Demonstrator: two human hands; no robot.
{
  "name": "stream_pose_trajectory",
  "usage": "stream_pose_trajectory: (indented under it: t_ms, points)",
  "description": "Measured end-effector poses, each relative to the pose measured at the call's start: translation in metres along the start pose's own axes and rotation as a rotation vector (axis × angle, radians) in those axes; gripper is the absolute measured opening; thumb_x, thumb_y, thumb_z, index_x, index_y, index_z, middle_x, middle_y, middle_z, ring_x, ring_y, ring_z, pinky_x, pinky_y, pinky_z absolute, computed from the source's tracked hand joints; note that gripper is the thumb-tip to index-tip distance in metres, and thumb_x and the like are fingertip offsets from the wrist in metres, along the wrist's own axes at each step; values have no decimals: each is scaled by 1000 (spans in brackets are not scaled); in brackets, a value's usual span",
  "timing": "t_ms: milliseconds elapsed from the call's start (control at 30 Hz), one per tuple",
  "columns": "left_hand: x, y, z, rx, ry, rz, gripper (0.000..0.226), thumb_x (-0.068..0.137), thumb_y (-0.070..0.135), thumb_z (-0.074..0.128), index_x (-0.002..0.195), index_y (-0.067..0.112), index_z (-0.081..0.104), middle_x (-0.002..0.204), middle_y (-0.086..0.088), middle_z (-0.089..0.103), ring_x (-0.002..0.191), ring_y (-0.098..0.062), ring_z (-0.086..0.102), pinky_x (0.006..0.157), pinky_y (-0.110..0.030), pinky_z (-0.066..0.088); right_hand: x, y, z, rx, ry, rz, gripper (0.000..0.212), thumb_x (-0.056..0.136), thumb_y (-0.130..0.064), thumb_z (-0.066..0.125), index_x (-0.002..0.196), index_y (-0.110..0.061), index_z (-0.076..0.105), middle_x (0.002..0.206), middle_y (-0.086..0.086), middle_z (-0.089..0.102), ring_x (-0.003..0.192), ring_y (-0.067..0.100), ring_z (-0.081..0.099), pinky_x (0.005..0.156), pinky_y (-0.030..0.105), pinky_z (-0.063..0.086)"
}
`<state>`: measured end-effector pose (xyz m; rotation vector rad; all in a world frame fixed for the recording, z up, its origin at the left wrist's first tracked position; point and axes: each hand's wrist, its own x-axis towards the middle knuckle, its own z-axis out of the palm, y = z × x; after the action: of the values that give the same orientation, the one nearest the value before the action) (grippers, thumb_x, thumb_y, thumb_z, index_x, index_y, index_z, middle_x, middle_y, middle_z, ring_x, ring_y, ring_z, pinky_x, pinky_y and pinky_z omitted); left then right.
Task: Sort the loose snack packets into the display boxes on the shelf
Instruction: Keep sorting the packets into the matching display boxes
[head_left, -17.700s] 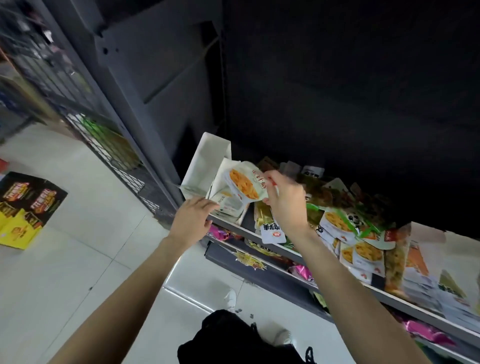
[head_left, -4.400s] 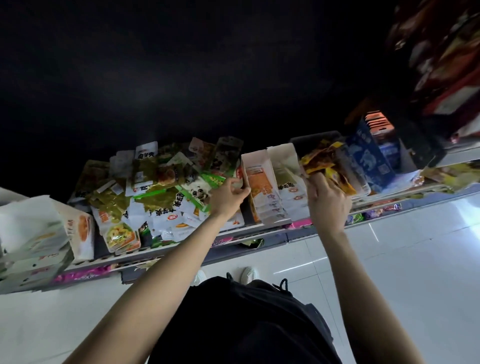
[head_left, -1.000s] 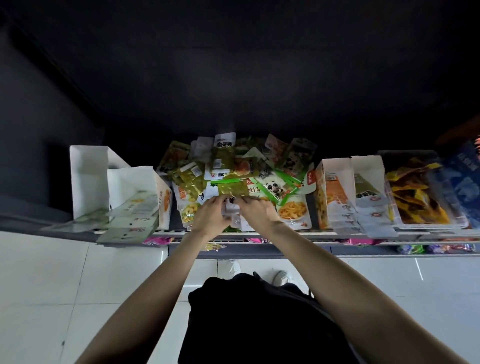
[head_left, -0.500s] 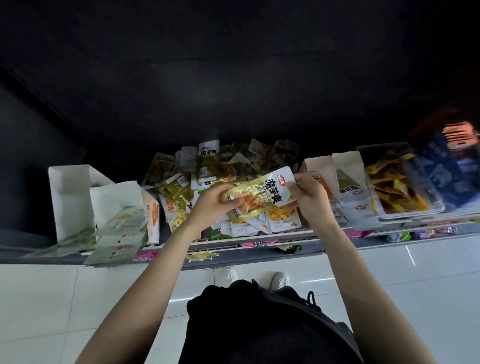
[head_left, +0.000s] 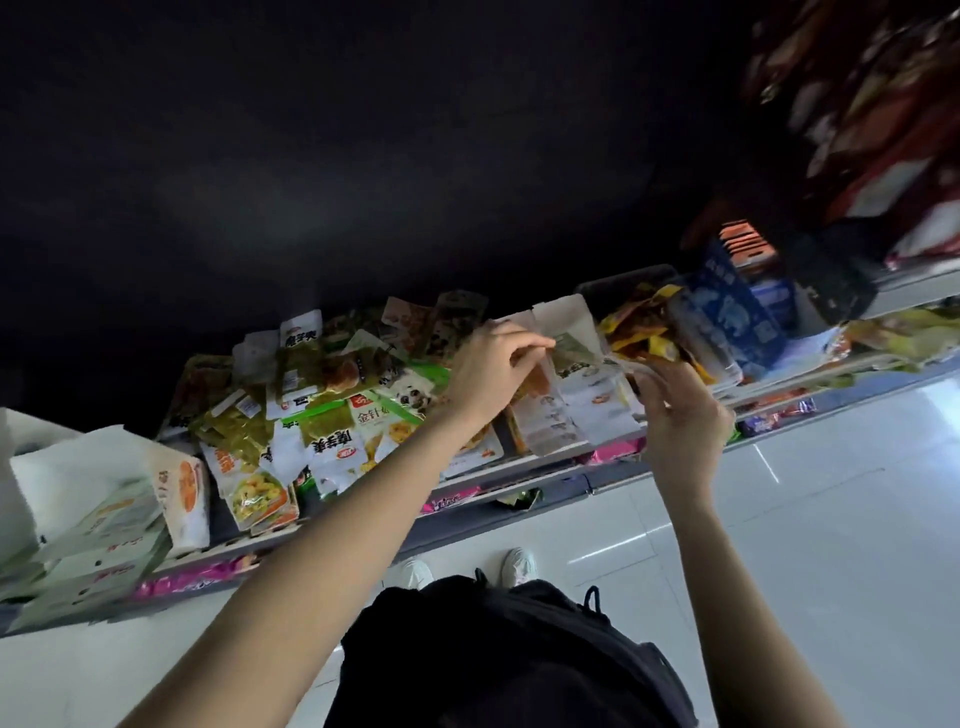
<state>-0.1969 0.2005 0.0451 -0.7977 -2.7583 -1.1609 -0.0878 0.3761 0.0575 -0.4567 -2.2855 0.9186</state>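
Note:
A heap of loose snack packets (head_left: 332, 415) in green, yellow and white covers the middle of the shelf (head_left: 519, 467). To its right stand two white display boxes (head_left: 571, 395), then a clear tray of yellow packets (head_left: 644, 332). My left hand (head_left: 493, 369) reaches over the heap with curled fingers and pinches the top edge of the left white box. My right hand (head_left: 680, 410) is at the tray's front and holds a yellow packet (head_left: 662, 347) against the others there. Blur hides the fingertips.
Two more white display boxes (head_left: 104, 483) stand at the shelf's left end. A blue box (head_left: 737, 312) sits right of the tray, with red packaging (head_left: 883, 130) beyond it. Pink packets (head_left: 447, 501) show on a lower shelf. White tiled floor and my shoes (head_left: 514, 564) lie below.
Half a second ago both hands held a yellow packet above the heap. Both have swung right: the left now on the white box, the right with the packet at the tray.

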Motion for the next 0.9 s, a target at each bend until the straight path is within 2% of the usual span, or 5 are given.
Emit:
stream_pose_trajectory:
  t_ms: [167,333,567,800,900]
  points:
    - [27,22,53,63,-93,-7,31,94,26,54,124,23,61,120,1,64,115,-18,54,95,-33,41,20,33,7,-99,-2,-111,8,87,-9,65,84,-11,72,66,-1,68,54,15,62,46,21,44]
    - [22,10,68,478,-314,-88,48,99,31,40,144,17,35,141,-4,44,134,-24,29,108,-38,28,28,43,33,-313,-152,-268,16,77,1,69,75,-15,69,60,-2,64,44,16,54,40,17,28]
    - [-5,-17,53,261,-245,39,44,94,17,50,138,20,46,138,2,45,131,-17,33,113,-31,23,25,45,67,-479,-385,-415,38,65,12,54,94,-4,74,105,14,70,113,36,57,89,44,49]
    - [-89,-85,5,89,176,-519,26,91,21,59,116,14,59,105,0,67,93,-17,62,77,-23,51,-18,-29,116,-159,-801,-332,33,88,-6,54,119,-14,61,92,13,69,74,31,67,63,38,57]
    - [-103,-102,-17,-103,132,-797,34,92,25,59,122,10,52,109,-3,67,91,-14,63,66,-11,42,-35,-50,164,-157,-936,-72,33,94,-15,52,127,-10,52,116,16,61,93,33,65,76,36,55]
